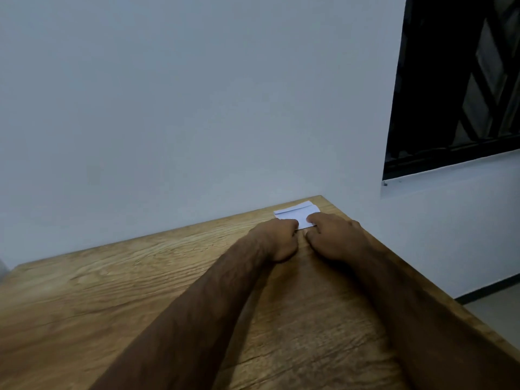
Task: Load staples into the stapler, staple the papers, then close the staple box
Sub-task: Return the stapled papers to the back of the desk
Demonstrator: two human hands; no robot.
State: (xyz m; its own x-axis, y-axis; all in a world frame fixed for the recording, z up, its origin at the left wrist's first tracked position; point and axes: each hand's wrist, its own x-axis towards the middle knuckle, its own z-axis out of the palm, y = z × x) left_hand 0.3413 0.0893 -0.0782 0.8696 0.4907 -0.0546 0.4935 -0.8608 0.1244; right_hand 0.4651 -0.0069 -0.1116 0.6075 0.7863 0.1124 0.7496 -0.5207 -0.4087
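Closest to my camera, the left forearm (197, 319) and right forearm (408, 319) stretch over the wooden desk (112, 305) toward its far right corner. At that corner lies a small stack of white papers (295, 211), flat on the wood, just beside the far edge. The left hand (278, 239) has its fingers curled and its knuckles touch the near left corner of the stack; I cannot tell whether it actually pinches the sheets. The right hand (336, 237) pinches the near right edge, with 1 fingertip (311, 219) on top of the sheets and another curled against the edge below. The 2 hands sit just beside each other. A pale wall (197, 108) rises behind the desk, with a dark grilled window (455, 80) at the upper right.
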